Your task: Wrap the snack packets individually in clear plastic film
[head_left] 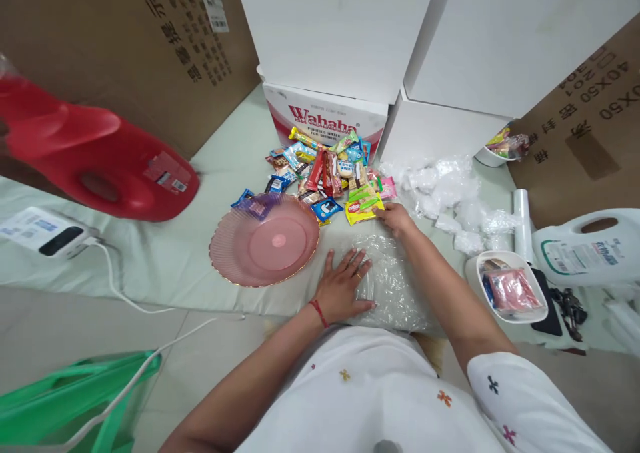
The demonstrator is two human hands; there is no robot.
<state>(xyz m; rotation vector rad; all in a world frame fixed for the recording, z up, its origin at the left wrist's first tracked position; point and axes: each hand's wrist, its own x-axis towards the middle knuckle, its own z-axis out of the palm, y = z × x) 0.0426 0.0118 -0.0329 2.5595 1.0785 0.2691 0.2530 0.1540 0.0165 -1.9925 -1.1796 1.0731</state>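
Note:
My left hand [345,283] lies flat with its fingers spread, its fingertips and thumb on a transparent plastic sheet [390,286] at the table's front edge. The fingers of my right hand [395,218] are closed at the right corner of a yellow snack packet [364,208], which lies at the front of a heap of wrapped snacks [325,170]. Left of the heap stands a pink ribbed plate [265,256] with a gold rim. Through its far wall a blue-purple wrapper shows, and a blue snack packet [327,208] lies by its right rim.
Crumpled clear plastic [440,186] lies right of the heap. Further right are a white tub [473,273] of packets, a plastic roll [523,226] and a white jug [590,246]. A red jug [115,153] stands left. White boxes [340,33] line the back.

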